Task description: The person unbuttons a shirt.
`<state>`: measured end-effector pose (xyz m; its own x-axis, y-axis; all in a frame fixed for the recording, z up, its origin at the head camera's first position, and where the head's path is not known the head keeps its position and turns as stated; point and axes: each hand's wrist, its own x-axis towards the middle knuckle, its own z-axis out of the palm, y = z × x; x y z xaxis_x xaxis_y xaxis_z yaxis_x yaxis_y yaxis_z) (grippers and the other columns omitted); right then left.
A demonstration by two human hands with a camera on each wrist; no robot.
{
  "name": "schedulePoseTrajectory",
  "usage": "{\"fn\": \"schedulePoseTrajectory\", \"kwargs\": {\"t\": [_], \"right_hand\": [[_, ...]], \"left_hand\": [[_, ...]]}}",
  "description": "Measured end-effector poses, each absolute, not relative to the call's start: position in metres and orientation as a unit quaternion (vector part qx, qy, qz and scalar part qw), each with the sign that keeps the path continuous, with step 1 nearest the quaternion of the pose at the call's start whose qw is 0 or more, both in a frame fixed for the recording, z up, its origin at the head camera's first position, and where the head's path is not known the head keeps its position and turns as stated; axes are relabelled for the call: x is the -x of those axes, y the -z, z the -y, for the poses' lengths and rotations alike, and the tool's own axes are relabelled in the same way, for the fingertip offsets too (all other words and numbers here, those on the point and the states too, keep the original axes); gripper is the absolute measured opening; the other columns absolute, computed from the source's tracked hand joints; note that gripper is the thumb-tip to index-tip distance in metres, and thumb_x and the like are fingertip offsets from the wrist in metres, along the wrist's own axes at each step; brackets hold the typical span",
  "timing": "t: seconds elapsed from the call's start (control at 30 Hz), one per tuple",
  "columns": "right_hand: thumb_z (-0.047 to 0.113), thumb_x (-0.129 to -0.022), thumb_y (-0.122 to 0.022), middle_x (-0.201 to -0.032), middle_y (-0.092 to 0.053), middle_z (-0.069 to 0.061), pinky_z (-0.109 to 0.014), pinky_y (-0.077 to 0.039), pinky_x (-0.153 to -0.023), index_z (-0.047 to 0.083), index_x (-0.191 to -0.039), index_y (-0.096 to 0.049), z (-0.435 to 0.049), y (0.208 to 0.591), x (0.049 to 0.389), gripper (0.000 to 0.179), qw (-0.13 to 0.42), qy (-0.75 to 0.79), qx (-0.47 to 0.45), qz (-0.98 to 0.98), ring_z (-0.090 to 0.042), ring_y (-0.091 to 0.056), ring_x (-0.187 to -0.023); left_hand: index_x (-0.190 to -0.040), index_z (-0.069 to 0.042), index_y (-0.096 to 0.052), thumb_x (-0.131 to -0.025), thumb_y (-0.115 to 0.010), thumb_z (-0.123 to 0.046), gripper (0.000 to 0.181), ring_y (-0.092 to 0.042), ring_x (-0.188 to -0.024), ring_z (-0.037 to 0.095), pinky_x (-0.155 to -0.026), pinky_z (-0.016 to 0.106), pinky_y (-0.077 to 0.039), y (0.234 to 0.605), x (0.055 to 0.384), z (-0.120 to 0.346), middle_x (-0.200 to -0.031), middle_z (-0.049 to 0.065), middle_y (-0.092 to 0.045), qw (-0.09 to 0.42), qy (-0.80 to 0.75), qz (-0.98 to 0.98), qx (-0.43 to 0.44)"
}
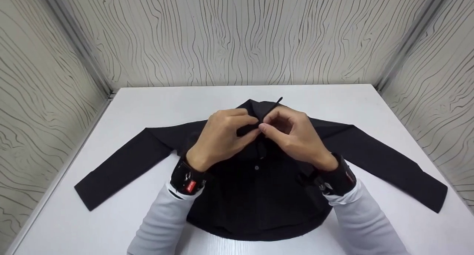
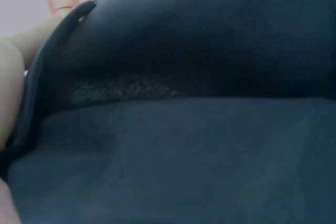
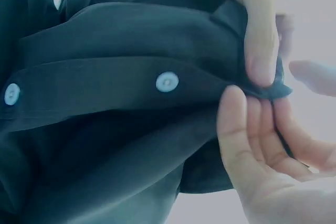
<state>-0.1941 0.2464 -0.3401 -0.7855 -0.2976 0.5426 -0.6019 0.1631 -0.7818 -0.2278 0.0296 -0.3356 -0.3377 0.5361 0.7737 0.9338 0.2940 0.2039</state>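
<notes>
Under both hands [image 1: 225, 134] [image 1: 298, 136], black shirt [image 1: 255, 199], pinched

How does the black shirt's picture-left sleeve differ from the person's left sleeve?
Colour: the shirt sleeve is black; the person's sleeve is pale grey.
Pose: the shirt sleeve lies flat on the table; the person's sleeve wraps a forearm.
Ends: the shirt sleeve's cuff lies bare; the person's sleeve meets a black wrist strap.
Shared: both look unpatterned.

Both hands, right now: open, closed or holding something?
Left hand: closed, pinching the black shirt near its neck.
Right hand: closed, pinching the same shirt, fingertips close to the left hand's.
</notes>
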Motion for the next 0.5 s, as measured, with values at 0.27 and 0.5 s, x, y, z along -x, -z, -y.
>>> {"fn": "schedulePoseTrajectory", "kwargs": {"t": [0.27, 0.5], "right_hand": [[0.006, -0.095, -0.073, -0.085, -0.066, -0.019, -0.035, -0.056, -0.067, -0.007, -0.091, -0.067, -0.238, 0.342, 0.193, 0.015, 0.085, -0.682, -0.206, 0.696, -0.026, -0.065, -0.071], [-0.005, -0.094, -0.065, -0.083, -0.064, -0.014, -0.029, -0.053, -0.063, -0.008, -0.088, -0.063, -0.228, 0.347, 0.194, 0.007, 0.058, -0.788, -0.126, 0.6, -0.021, -0.06, -0.068]], "left_hand": [[-0.089, -0.007, -0.08, -0.087, -0.082, -0.011, 0.005, -0.055, -0.062, 0.008, -0.061, 0.025, -0.049, 0.341, 0.231, -0.032, -0.076, -0.002, -0.066, 0.316, 0.352, 0.73, 0.493], [-0.087, -0.008, -0.081, -0.084, -0.084, -0.005, 0.005, -0.054, -0.06, 0.006, -0.059, 0.023, -0.048, 0.347, 0.238, -0.036, -0.074, -0.002, -0.068, 0.295, 0.428, 0.697, 0.494]]}}
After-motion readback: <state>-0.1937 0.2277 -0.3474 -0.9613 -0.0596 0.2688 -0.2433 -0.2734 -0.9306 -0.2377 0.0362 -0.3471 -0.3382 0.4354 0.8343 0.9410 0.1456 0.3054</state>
